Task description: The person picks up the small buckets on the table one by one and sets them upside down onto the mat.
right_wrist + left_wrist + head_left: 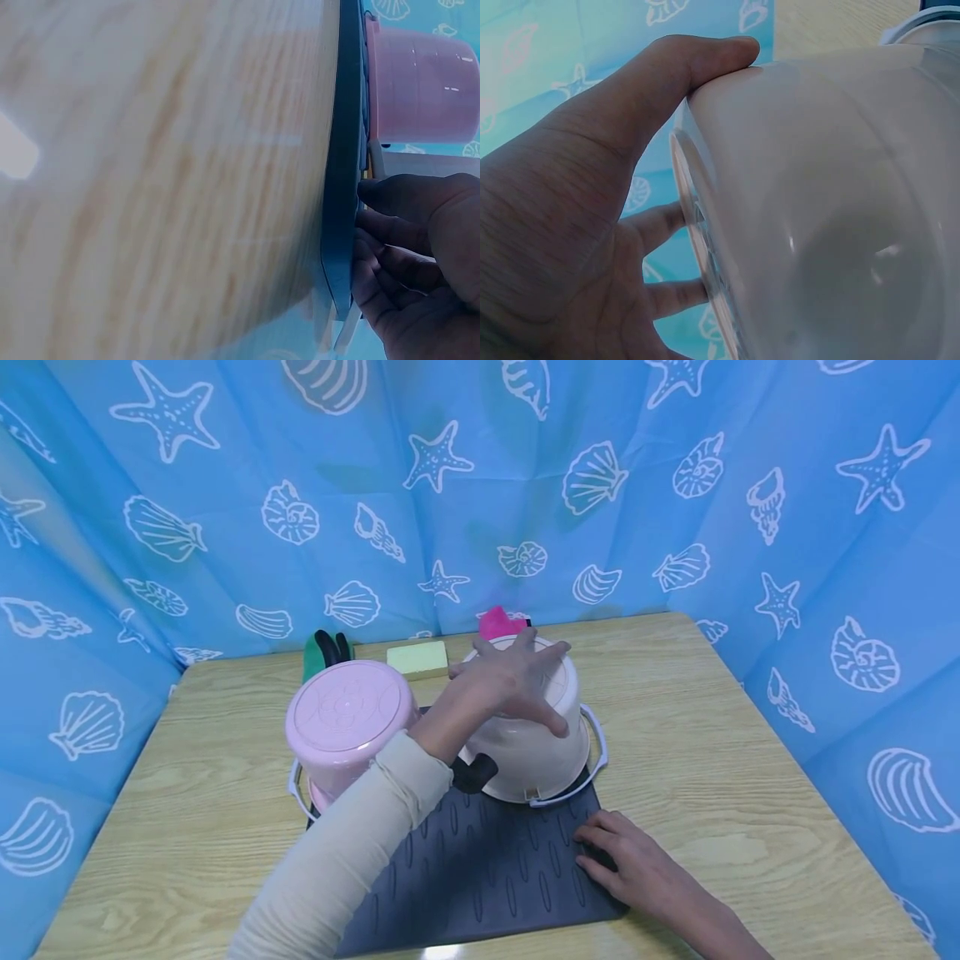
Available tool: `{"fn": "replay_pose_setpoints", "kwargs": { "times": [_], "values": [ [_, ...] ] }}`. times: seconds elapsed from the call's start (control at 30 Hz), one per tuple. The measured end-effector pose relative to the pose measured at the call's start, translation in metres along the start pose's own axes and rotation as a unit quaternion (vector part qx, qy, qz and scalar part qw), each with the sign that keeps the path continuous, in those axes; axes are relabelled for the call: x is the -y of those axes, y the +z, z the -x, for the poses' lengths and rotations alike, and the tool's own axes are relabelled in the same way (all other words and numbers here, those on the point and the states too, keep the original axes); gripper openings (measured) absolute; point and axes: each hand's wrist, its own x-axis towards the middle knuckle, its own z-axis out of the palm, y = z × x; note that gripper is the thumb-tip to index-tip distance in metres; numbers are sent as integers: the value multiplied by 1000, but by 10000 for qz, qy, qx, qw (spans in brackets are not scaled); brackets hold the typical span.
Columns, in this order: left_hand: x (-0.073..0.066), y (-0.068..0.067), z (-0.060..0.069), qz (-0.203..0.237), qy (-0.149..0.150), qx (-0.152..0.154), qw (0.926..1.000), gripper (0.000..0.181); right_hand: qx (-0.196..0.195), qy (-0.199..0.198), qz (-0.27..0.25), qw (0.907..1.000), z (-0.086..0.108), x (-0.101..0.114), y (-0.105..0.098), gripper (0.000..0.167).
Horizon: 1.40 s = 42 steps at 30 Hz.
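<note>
In the head view, my left hand lies spread over the base of an upside-down white bucket. The left wrist view shows its thumb on the edge of the bucket and its fingertips against the base. My right hand rests at the right edge of a dark ribbed mat, fingers loosely bent. Its fingertips touch the mat's surface in the right wrist view. To the left, an upside-down pink bucket stands on the mat. A black handle shows between the buckets; the rest is hidden.
Behind the buckets on the wooden table are a pale yellow sponge-like block, a green item with black parts and a bright pink item. A blue seashell curtain surrounds the table's back and sides.
</note>
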Motion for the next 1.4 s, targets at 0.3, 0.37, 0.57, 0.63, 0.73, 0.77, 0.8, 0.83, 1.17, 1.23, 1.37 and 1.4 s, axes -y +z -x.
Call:
{"fn": "replay_pose_setpoints", "kwargs": {
  "times": [0.3, 0.37, 0.57, 0.63, 0.73, 0.77, 0.8, 0.83, 1.17, 1.23, 1.37, 1.4],
  "values": [
    [-6, 2, -2, -93, -3, 22, 10000, 107, -83, -108, -23, 9999, 1, 1, -1, 19],
    [-7, 3, -3, -115, 17, 33, 9999, 107, -115, -161, -25, 9998, 1, 1, -1, 19],
    [-11, 5, -4, -221, 22, 13, 9998, 107, -63, -178, -66, 9998, 1, 0, -1, 20],
    [-12, 6, -4, -261, -2, -5, 9997, 107, -13, -118, -84, 9999, 1, 0, -2, 20],
    [-14, 8, -6, -273, -2, -5, 9996, 107, 30, -42, -71, 10000, 1, 1, -2, 20],
    [-15, 9, -6, -262, 1, -3, 9997, 107, 31, -24, -65, 10000, 1, 1, -2, 20],
    [-16, 10, -7, -259, -5, 16, 9997, 107, 38, -15, -61, 10000, 1, 1, -2, 20],
    [-16, 10, -7, -252, -8, 36, 9997, 107, 35, -15, -62, 10000, 1, 1, -2, 20],
    [-17, 9, -6, -323, -49, 137, 9994, 108, 26, 1, -86, 10000, 2, 0, -1, 19],
    [-17, 9, -5, -341, -27, 129, 9993, 108, 26, -1, -93, 10000, 2, 0, -1, 19],
    [-14, 8, -4, -356, 27, 132, 9993, 110, 22, -19, -87, 10000, 1, -1, 0, 19],
    [-13, 9, -4, -360, 59, 113, 9993, 110, 22, -21, -85, 10000, 1, -1, 0, 19]
  ]
}}
